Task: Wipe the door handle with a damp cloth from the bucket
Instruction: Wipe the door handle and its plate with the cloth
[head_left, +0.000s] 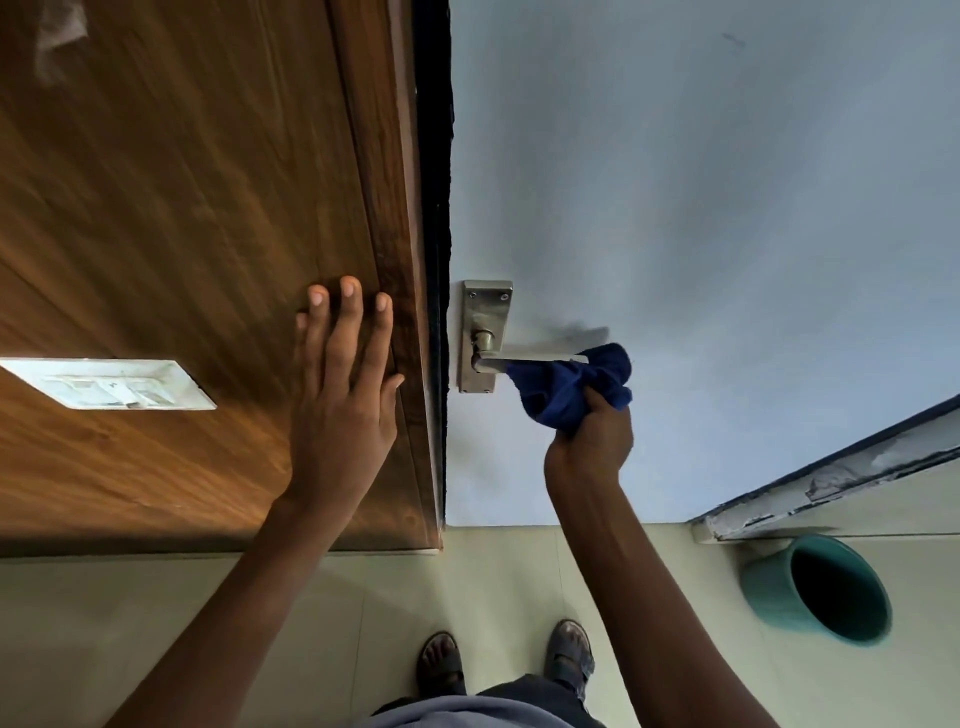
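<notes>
A metal lever door handle (524, 357) on its backplate (485, 312) sits on the pale blue door (701, 208). A bunched dark blue cloth (566, 389) wraps the outer end of the lever from below. My right hand (592, 441) is shut on the cloth, just under the lever. My left hand (345, 395) lies flat with fingers spread on the brown wooden panel (182, 208) left of the door, holding nothing. A teal bucket (815, 587) stands on the floor at the lower right, its inside dark.
A white switch plate (114, 384) is set in the wooden panel at the left. A worn white frame edge (831, 483) runs diagonally above the bucket. My sandalled feet (441, 665) stand on pale floor tiles below the handle.
</notes>
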